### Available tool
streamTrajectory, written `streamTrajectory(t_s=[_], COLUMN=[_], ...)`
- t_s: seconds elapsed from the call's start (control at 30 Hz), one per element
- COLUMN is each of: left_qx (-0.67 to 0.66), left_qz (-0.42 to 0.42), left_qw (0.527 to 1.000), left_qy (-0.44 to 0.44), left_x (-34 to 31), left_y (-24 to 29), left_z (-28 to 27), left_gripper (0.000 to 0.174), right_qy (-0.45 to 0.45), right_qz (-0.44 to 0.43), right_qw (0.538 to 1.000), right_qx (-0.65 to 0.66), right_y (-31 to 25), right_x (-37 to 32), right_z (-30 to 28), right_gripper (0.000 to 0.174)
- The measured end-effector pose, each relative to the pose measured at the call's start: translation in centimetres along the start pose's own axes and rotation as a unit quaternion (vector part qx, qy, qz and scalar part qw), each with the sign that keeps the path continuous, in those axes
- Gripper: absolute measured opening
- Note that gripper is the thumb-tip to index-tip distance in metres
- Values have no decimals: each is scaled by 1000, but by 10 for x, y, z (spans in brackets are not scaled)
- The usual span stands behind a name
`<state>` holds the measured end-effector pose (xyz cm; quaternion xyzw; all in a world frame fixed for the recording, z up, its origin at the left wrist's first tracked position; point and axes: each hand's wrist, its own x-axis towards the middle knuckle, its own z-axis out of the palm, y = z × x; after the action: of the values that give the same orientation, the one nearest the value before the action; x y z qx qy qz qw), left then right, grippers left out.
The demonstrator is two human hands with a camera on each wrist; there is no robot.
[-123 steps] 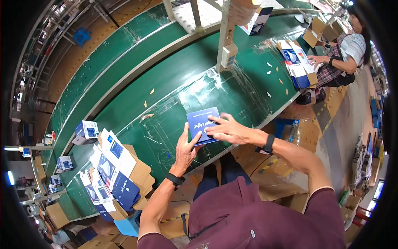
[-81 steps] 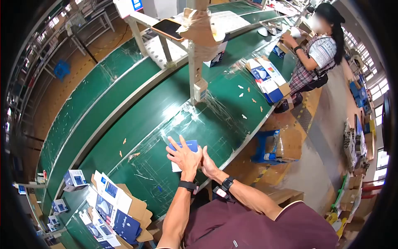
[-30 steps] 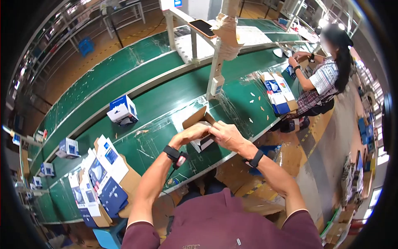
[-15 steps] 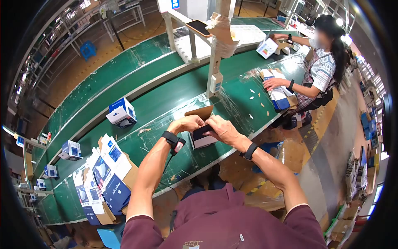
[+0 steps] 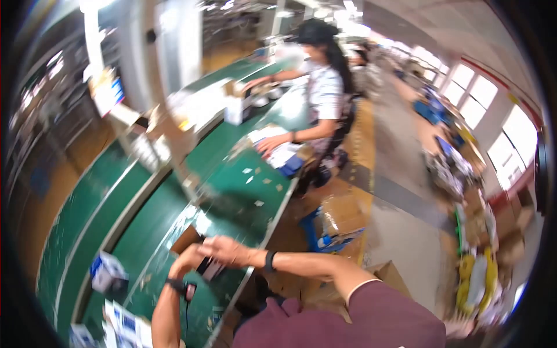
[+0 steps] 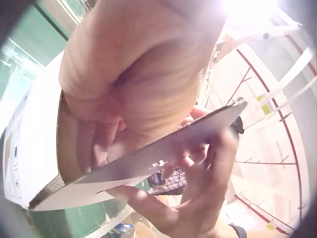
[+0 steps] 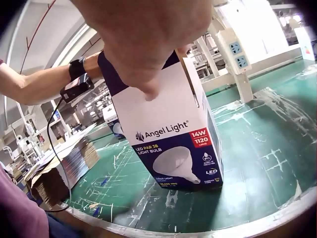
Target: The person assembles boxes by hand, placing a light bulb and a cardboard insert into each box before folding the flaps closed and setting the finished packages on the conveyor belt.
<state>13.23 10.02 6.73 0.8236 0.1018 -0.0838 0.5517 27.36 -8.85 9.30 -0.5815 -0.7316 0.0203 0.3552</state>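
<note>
An Angel Light LED bulb box [image 7: 173,134] stands upright on the green bench, its top flap raised, in the right wrist view. In the head view the same box [image 5: 212,268] sits under both hands near the bench's front edge. My left hand [image 5: 184,259] bends down over the box top; in the left wrist view its fingers reach inside the opening, their tips hidden. My right hand [image 5: 227,250] pinches the upper edge of the box, thumb on one face and fingers behind, as the left wrist view also shows.
Another bulb box [image 5: 108,271] stands on the conveyor to the left. A stack of flattened cartons [image 7: 64,161] lies farther left. Ahead, another person [image 5: 325,93] works beside more flat cartons [image 5: 281,152]. A post [image 5: 165,110] rises from the bench. A brown carton [image 5: 342,214] is on the floor side.
The carton, earlier lying flat under my hands, now stands as a box with its top opened. My left hand works in its opening. The head view has swung right.
</note>
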Motion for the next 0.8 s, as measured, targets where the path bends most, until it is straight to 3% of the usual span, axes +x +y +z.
streamTrajectory(t_s=[0.03,0.07,0.13,0.2,0.27,0.37,0.4,0.47,0.5,0.53,0.57,0.6,0.63,0.7,0.73,0.77,0.8], left_qx=[-89,-77,-95,-12,-66,101,132,57,187,180,256,449,546,420,389,334,278], left_qz=[-63,-90,-106,-135,-62,-12,-38,24,4,52,38,-51,-253,-47,11,123,30], left_qw=[994,993,990,991,995,986,969,951,918,841,774,663,584,637,723,766,887], left_qy=[9,12,-3,18,52,130,208,302,349,508,578,597,545,645,570,535,366], left_x=[-3,-9,-18,-12,-7,-31,-41,-81,-104,-119,-140,-150,-160,-170,-177,-162,-153], left_y=[0,21,29,18,7,33,33,56,58,46,-7,-84,-101,-7,44,34,72], left_z=[0,-1,0,0,7,0,-4,-30,-57,-76,-105,-132,-131,-92,-60,-24,10], left_gripper=[12,16,18,19,21,17,16,17,16,17,23,34,39,48,49,49,69], right_qy=[-19,67,52,56,46,9,-5,-30,30,37,44,64,50,56,30,15,1], right_qz=[62,-63,-43,-27,-15,-3,-7,64,73,98,134,130,176,153,182,159,132], right_qw=[996,994,995,993,994,1000,999,996,992,988,971,980,972,974,970,976,980], right_qx=[69,-63,-77,-101,-96,-4,40,55,95,109,191,139,145,155,159,151,150], right_y=[-2,-2,-9,-12,-15,-16,-17,-5,-13,-16,-28,-19,-24,-10,-15,-12,1], right_x=[-2,-6,-10,-10,-4,6,12,8,14,18,26,30,42,53,46,47,53], right_z=[-1,7,12,15,5,-12,-13,-12,-21,-24,-26,-7,-1,17,16,17,15], right_gripper=[61,71,87,84,81,62,58,44,37,32,25,20,14,8,8,8,9])
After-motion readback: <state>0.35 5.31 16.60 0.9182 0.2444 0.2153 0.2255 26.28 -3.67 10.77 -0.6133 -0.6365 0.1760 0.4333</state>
